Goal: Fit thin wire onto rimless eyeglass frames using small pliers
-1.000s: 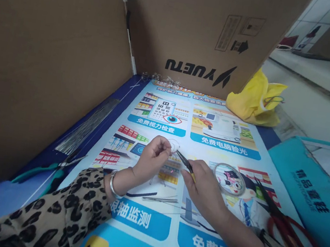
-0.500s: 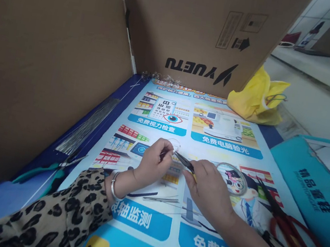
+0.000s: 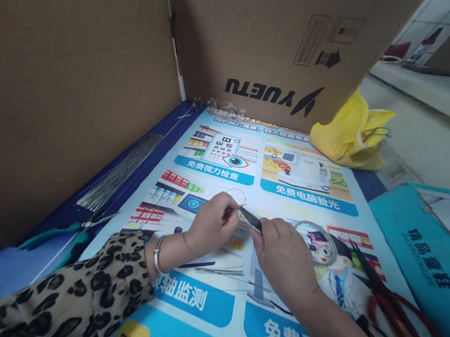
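Clock positions are being counted from the point where your hands are meeting. At 12, the carton (image 3: 247,29) is showing YUETU upside down in black, plus an arrow and boxed print too small to read. At 3, the teal box (image 3: 405,242) is bearing 精品童鞋. Beneath your hands, the poster (image 3: 309,198) is reading 免费视力检查 between 10 and 11, 免费电脑验光 at 2, and 美团 on a yellow patch at 7. The loop (image 3: 239,190) is showing at 11, just beyond your left fingertips: thin wire bending into a round, too fine to tell whether it is closing fully. Your left hand (image 3: 215,223) is pinching it, fingers curling. Your right hand (image 3: 286,258) is gripping the pliers (image 3: 250,218), their dark nose pointing to 10 beside your left fingertips; whether the jaws are biting the wire, you cannot tell. Straight wires (image 3: 122,172) are lying between 9 and 10, and red-handled scissors (image 3: 384,299) near 4.
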The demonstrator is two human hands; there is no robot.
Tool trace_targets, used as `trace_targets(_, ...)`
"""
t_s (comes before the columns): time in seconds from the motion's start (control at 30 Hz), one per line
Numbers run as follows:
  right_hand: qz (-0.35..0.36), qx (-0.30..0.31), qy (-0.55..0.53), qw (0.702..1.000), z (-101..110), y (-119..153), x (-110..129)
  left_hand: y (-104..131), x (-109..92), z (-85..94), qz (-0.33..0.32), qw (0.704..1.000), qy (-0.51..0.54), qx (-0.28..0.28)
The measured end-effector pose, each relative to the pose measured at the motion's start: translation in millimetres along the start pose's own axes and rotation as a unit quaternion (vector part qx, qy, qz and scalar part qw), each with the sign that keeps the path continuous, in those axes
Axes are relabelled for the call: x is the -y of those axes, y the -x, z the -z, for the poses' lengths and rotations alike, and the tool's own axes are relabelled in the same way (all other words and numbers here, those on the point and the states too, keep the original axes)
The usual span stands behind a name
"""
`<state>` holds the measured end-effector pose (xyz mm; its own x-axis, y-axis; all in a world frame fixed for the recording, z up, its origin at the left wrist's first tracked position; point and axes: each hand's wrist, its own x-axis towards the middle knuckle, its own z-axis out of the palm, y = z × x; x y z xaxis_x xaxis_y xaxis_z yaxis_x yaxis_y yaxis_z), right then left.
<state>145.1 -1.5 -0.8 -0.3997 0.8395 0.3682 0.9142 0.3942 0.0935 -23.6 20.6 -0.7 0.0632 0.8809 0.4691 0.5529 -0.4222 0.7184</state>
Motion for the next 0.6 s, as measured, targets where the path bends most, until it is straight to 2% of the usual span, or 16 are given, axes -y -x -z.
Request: trace_targets(0.6, 0.017, 0.015, 0.035, 0.999, 0.6, -1.2, -2.7, -0.9, 2.5, 0.0, -0.013, 0.999, -0.027, 0.018)
